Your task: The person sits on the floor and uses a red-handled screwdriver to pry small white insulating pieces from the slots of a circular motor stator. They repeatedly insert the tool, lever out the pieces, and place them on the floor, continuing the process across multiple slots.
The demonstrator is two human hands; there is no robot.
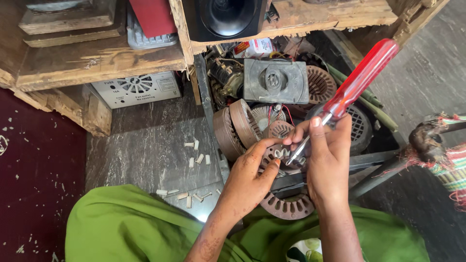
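2 hands crowd 1 rusty motor stator (284, 155) over the lap: left hand (250, 177) grips its rim, right hand (326, 155) clamps a red-handled screwdriver (347, 94), tip in the slots. Motor parts (242, 126) hem the far edge; floor (145, 145) opens leftward.

You are facing a white-and-red rectangular carton (253, 47) lying under the wooden shelf (301, 17), behind the motor parts.

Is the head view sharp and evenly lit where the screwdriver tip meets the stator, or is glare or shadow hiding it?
Head view: screwdriver handle glints, slightly soft; tip at the stator is sharp between left hand and right hand; daylight is even, shelf recess behind lies in shadow.
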